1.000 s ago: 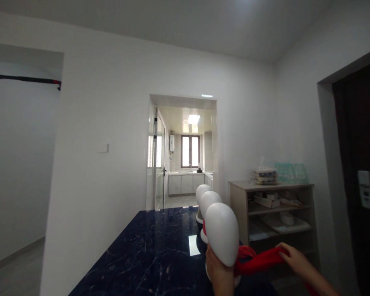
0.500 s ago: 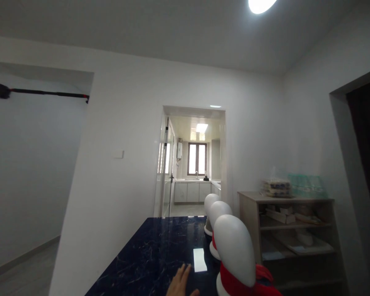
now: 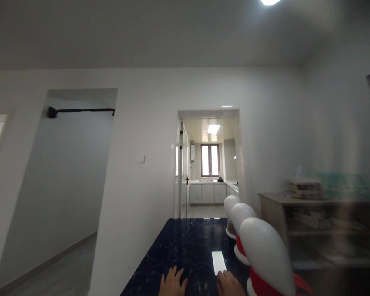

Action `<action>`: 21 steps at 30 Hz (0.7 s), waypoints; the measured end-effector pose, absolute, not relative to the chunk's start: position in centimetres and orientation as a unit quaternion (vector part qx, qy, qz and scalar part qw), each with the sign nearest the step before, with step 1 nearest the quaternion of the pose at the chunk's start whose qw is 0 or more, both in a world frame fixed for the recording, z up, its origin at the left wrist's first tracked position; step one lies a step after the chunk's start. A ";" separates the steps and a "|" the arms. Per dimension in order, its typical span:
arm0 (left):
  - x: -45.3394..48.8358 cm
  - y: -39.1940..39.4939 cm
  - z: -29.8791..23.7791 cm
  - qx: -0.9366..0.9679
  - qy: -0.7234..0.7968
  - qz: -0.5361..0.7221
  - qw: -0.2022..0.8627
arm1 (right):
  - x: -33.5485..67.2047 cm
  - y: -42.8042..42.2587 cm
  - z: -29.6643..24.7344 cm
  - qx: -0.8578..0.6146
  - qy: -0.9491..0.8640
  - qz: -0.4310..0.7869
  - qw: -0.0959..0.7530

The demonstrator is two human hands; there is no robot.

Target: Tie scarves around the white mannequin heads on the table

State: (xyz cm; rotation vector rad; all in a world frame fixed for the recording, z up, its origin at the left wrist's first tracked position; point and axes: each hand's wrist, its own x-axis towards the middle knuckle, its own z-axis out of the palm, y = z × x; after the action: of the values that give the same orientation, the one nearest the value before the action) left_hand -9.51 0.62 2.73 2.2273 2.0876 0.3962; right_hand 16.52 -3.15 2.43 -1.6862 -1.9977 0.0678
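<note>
Over the near end of a dark blue marbled table (image 3: 160, 255), both my hands reach in from the bottom edge. My left hand (image 3: 172, 283) is open, its fingers spread and nothing in it. To its right, my right hand (image 3: 230, 284) has its fingers close together and slightly bent; I make out no object in it, though its underside is hidden. Just beyond its fingertips lies a bright white rectangle (image 3: 218, 262) on the glossy top, apparently a light reflection. The nearest white rounded chair (image 3: 267, 250), with red at its base, stands right of that hand.
Two more white rounded chairs (image 3: 243, 216) line the table's right side. A shelf unit (image 3: 271, 199) holding packages stands behind them. Past the table's far end, a doorway (image 3: 239, 164) opens onto a kitchen. A white wall (image 3: 135, 197) runs along the left.
My view has swung left and levelled, so the room appears shifted to the right. My right hand has come into view; my left hand stays low over the table, fingers spread.
</note>
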 end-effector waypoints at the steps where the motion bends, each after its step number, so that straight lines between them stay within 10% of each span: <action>1: -9.5 0.4 2.7 0.727 0.674 0.128 0.027 | 16.5 -2.8 1.9 -0.633 -0.730 0.015 0.258; 21: -9.4 -0.2 3.0 0.728 0.671 0.137 0.022 | 17.6 -2.6 1.0 -0.665 -0.710 0.019 0.230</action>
State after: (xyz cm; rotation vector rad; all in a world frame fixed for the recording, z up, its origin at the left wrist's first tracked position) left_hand -9.40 -0.18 2.95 2.2549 2.0795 0.4254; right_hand 17.58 -2.60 0.97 -1.8302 -1.9544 0.0535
